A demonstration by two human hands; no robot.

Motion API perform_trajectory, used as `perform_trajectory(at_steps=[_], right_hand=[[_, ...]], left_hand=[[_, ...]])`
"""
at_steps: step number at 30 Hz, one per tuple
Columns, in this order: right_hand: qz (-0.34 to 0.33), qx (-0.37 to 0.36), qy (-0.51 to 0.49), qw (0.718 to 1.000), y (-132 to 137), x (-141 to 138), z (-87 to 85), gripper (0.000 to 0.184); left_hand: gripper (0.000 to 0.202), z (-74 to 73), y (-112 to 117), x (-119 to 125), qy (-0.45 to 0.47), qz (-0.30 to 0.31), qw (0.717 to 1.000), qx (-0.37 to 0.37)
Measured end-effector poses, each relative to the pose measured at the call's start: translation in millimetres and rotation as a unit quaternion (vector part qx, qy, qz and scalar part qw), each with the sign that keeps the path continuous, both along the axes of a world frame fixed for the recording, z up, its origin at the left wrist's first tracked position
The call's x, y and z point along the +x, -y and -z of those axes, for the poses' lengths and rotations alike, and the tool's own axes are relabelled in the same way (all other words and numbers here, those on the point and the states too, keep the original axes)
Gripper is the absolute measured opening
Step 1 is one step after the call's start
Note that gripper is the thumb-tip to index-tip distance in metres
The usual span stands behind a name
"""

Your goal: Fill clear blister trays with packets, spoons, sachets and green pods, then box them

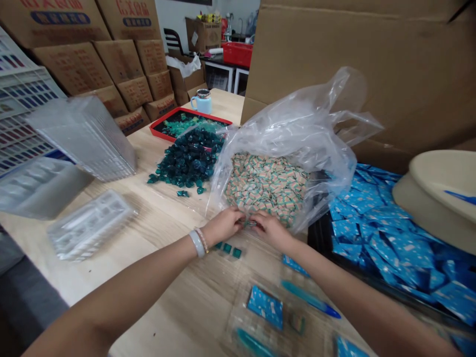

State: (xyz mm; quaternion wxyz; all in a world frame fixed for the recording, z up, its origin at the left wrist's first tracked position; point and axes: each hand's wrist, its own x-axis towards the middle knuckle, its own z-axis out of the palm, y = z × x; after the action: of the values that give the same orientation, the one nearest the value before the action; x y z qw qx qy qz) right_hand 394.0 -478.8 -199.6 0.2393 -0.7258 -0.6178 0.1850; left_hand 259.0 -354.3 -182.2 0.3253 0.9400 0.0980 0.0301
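Note:
My left hand [223, 225] and my right hand [273, 231] meet over the wooden table [174, 292], their fingertips pinching a small glinting item [250, 223] that is partly hidden. Several dark teal cube-shaped pods [227, 248] lie just below my left hand. Behind my hands, a clear plastic bag [327, 134] holds a heap of patterned beige-and-teal sachets [266, 186]. A larger pile of dark teal pods [189, 158] lies to its left. Below my right wrist lies an open clear blister tray [266, 310] with a blue card inside.
Stacked clear blister trays [84, 136] and a loose tray [91, 225] sit at left. A black bin of blue sachets [375, 223] stands at right, beside a beige bowl [442, 193]. Behind are a red tray [189, 121], a pale blue mug [203, 101] and stacked cardboard boxes [107, 64].

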Motion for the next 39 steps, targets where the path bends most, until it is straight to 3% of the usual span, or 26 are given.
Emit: perform_trajectory(at_steps=[12, 26, 33, 36, 39], right_hand=[[0.025, -0.008, -0.004, 1.0, 2, -3, 4.0, 0.024], [0.061, -0.026, 0.073, 0.995, -1, -13, 10.8, 0.023], [0.082, -0.004, 0.006, 0.997, 1, -2, 6.6, 0.026], [0.087, -0.027, -0.018, 0.996, 1, 4, 8.3, 0.027], [0.072, -0.032, -0.032, 0.996, 1, 10, 9.5, 0.024]], left_hand=[[0.016, 9.2, 8, -1, -0.002, -0.017, 1.0, 0.004], [0.019, 21.1, 16, 1, 0.056, -0.018, 0.998, -0.026], [0.022, 6.2, -17, 11, 0.017, -0.076, 0.994, -0.073], [0.022, -1.7, -29, 25, -0.027, -0.044, 0.998, -0.045], [0.022, -5.0, -30, 37, -0.077, 0.007, 0.996, 0.036]])
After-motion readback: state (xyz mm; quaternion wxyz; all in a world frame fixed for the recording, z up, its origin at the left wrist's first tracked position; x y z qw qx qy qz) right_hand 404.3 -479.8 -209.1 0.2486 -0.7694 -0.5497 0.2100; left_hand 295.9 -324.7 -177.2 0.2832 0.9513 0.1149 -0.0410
